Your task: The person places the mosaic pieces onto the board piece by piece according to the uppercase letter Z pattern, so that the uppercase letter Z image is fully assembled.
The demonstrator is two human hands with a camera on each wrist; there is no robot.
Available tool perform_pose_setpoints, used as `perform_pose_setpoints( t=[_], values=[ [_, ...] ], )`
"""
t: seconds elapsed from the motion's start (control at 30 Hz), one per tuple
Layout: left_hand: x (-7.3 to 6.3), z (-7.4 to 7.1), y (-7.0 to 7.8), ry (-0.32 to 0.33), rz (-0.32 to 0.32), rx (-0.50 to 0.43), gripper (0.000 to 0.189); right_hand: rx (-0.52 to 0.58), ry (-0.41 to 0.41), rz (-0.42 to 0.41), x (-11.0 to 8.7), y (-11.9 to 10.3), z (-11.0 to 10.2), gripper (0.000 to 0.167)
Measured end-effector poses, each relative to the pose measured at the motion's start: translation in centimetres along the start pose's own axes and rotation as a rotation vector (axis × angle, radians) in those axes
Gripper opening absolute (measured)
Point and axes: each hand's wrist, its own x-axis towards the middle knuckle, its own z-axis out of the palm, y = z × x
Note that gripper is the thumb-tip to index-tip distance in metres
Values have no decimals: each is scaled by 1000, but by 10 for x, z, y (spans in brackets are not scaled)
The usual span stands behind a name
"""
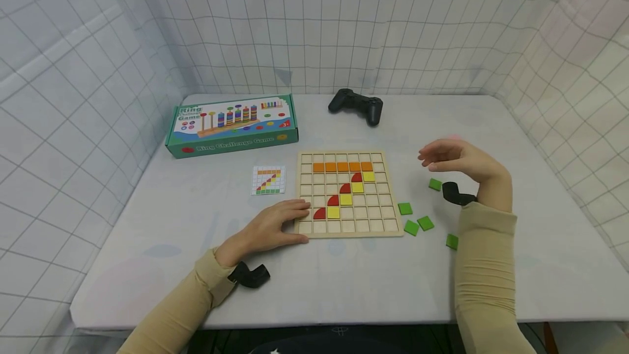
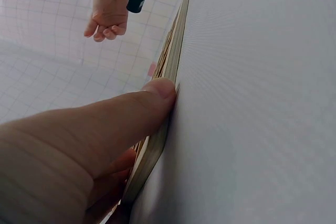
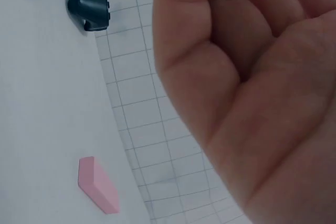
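At the lower left corner of a wooden grid board [image 1: 361, 227], my left hand [image 1: 267, 228] holds the frame, thumb along the near edge and fingers over the left side. In the left wrist view the thumb [image 2: 157, 90] presses against the board's edge [image 2: 152, 156]. On the board lie an orange row [image 1: 342, 167], a diagonal of red quarter-round pieces [image 1: 333, 200], and yellow squares [image 1: 346, 199] beside them. My right hand [image 1: 467, 161] hangs over the table's right side, fingers loosely curled, holding nothing. Several green square tiles [image 1: 425, 223] lie between the board and the right forearm.
A small pattern card [image 1: 260, 184] lies left of the board. Behind it stands a green Ring Challenge Game box [image 1: 231, 145]. A black game controller [image 1: 361, 104] rests at the back. In the right wrist view a pink block [image 3: 97, 184] sits near the table's far edge.
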Motion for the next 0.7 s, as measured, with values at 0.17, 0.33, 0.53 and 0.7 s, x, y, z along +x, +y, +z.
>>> perform_pose_setpoints(
  t=[0.17,0.33,0.53,0.7],
  values=[
    [0,0,1,-5,-10,-5,63,35,48,33,-9,12,-5,31],
    [0,0,1,-5,-13,-5,63,42,89,66,-17,21,-7,32],
    [0,0,0,-5,-15,-1,63,66,132,109,-25,31,-8,32],
    [0,0,1,-2,-14,-4,63,75,159,180,-29,38,-9,34]
  ],
)
